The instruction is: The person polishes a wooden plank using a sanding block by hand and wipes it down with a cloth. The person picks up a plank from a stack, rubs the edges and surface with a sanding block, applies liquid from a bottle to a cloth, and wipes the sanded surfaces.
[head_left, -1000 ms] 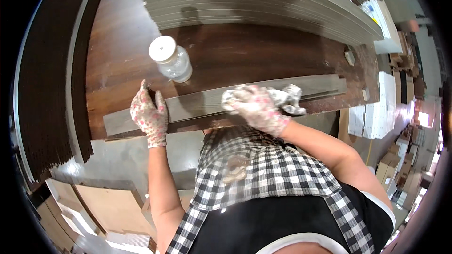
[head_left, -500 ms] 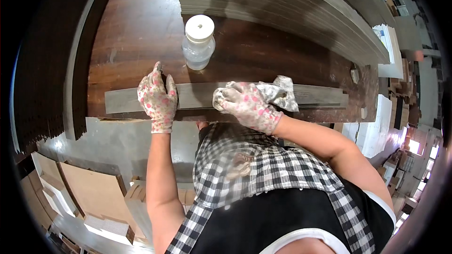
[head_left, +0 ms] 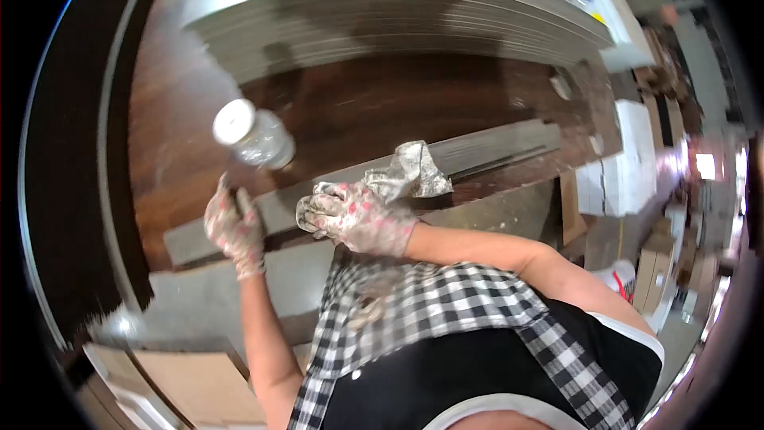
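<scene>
A long, narrow grey board (head_left: 485, 149) lies along the near edge of the brown table. My left hand (head_left: 234, 227), in a white glove with pink spots, rests on the board's left end with its fingers stretched out. Around a crumpled, stained white rag (head_left: 408, 173) my right hand (head_left: 356, 217) is closed, in a matching but dirtier glove. It presses on the middle of the board, and the rag's loose end trails to the right. Beyond my left hand stands a clear plastic bottle (head_left: 269, 142) with a white lid and some clear liquid.
Across the far side of the table (head_left: 374, 111) runs a tall stack of grey boards (head_left: 374, 28). Dark boards (head_left: 72, 167) stand at the left. White boxes (head_left: 625, 167) are beyond the table's right end, and cardboard panels (head_left: 187, 382) lean at the lower left.
My right hand has slid left along the board with the rag, closer to my left hand. The left hand stays on the left end. The whole view has tilted.
</scene>
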Demonstrator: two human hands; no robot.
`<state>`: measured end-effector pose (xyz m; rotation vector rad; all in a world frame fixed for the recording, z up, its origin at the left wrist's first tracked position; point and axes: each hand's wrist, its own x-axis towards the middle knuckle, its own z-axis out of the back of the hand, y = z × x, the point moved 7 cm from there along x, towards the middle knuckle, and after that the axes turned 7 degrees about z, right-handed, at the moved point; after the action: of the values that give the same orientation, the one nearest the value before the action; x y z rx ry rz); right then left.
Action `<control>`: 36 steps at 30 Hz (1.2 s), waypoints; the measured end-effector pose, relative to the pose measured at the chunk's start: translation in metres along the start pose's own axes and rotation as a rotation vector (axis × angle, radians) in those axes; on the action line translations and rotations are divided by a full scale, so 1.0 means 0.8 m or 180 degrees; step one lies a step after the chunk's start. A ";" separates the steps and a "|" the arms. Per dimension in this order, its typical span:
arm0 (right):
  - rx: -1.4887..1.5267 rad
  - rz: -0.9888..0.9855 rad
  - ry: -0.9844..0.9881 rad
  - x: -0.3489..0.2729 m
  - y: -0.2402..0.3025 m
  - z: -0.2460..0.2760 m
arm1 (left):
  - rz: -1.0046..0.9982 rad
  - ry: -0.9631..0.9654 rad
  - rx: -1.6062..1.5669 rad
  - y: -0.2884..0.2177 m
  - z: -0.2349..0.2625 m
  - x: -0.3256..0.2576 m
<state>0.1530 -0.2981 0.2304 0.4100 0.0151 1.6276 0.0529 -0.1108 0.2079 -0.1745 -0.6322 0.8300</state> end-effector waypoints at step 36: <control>-0.1260 -0.2541 -0.0909 -0.283 -0.237 0.122 | -0.0412 0.0336 0.0090 0.002 -0.025 -0.003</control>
<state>0.3716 -0.5192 0.2165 0.2713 -0.3168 0.7493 0.0627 -0.1096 0.1898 -0.1490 -0.5267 0.7001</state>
